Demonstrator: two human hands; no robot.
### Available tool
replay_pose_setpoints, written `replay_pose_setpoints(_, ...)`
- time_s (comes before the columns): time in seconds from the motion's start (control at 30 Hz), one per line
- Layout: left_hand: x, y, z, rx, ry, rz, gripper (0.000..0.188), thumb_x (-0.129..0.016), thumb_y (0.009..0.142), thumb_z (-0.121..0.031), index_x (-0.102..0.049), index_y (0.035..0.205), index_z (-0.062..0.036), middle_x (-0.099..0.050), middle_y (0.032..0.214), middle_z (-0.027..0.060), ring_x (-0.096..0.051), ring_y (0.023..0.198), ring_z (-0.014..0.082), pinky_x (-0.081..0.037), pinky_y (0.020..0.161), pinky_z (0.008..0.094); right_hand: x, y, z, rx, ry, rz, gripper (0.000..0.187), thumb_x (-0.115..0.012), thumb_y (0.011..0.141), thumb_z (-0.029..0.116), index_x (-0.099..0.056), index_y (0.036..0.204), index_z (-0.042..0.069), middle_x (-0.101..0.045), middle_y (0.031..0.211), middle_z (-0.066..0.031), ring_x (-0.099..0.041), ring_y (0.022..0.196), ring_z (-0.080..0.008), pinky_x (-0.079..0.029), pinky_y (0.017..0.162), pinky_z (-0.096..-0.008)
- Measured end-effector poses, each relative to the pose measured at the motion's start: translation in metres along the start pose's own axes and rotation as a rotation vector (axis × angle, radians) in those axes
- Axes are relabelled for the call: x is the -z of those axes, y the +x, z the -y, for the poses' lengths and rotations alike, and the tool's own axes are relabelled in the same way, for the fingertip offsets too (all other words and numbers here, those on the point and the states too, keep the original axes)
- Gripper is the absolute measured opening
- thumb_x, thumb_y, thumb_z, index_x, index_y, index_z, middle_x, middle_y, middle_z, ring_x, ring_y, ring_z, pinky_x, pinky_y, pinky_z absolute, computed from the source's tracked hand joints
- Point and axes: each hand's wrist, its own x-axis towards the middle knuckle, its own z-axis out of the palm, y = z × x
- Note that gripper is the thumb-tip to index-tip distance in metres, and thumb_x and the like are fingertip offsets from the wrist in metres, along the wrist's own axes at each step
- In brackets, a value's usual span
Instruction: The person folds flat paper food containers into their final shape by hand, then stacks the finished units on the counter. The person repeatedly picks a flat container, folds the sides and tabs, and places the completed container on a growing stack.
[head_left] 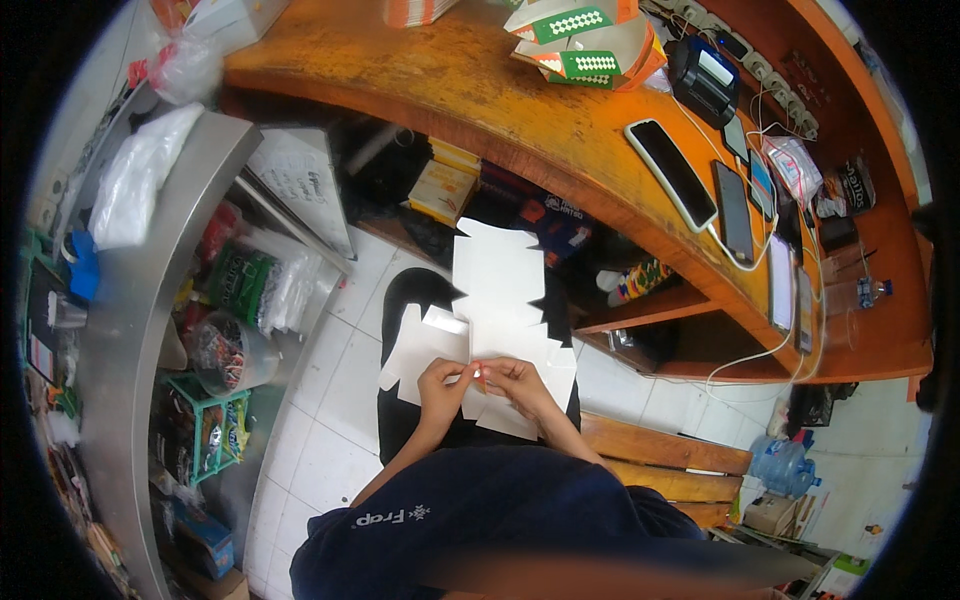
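A white cardboard box blank [498, 275], partly folded, lies across my lap with its long notched panel stretching away from me. Side flaps stick out to the left and right. My left hand [445, 390] and my right hand [515, 382] meet at the middle of its near part, fingertips pinched on the cardboard at a fold. A bit of orange shows on the cardboard just below the fingertips. What exactly the fingertips press on is partly hidden by the fingers.
Ahead curves a wooden counter [400, 70] holding folded printed cartons [590, 65], phones [672, 175], a black device [704, 80] and cables. To the left stands a metal table [110, 330] with a bucket [235, 352] and a green basket [205, 425] below. A slatted bench [665, 455] is beneath me.
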Motion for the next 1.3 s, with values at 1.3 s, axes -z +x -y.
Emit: replay_pose_setpoints(1.3,0.009,0.004,-0.041,0.044,-0.637,0.046,0.011,-0.059,0.091,0.001,-0.061,0.101,0.0033,-0.061,0.105,0.0068,-0.06,0.097,0.0121,-0.051,0.079,0.0225,-0.035,-0.013,0.015,0.415,-0.174,-0.056,0.034,-0.062,0.09,0.005,-0.056,0.124,0.001,-0.063,0.112,-0.0098,-0.063,0.096,-0.0159,-0.055,0.073,-0.0249)
